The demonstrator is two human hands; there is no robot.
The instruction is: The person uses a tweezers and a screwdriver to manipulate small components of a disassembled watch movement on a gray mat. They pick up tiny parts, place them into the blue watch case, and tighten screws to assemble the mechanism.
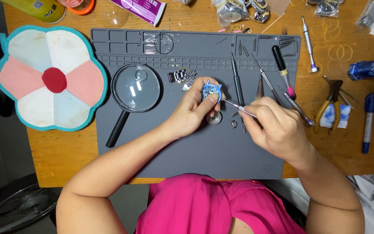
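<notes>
Left hand (191,112): fingers pinch a blue holder (211,92) at frame centre, above the grey mat (204,151).
Right hand (278,128): fingers grip tweezers (235,107), tip touching holder.
Packages: purple-white tube (141,8), top centre; blue packet (371,68), right edge.

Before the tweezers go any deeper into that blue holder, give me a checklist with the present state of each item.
1. Left hand grips the blue holder with the round part in it, thumb on its lower edge: ok.
2. Right hand pinches the tweezers, tips pointed at the holder: ok.
3. Tips actually touching the part: cannot tell, too small.
4. Work held above the grey mat, so a dropped piece lands on it: ok.
5. Small round metal part and tiny loose bits lie right under the hands, easy to knock: not ok.
6. Magnifying glass lies unused beside the left hand: ok.
</notes>
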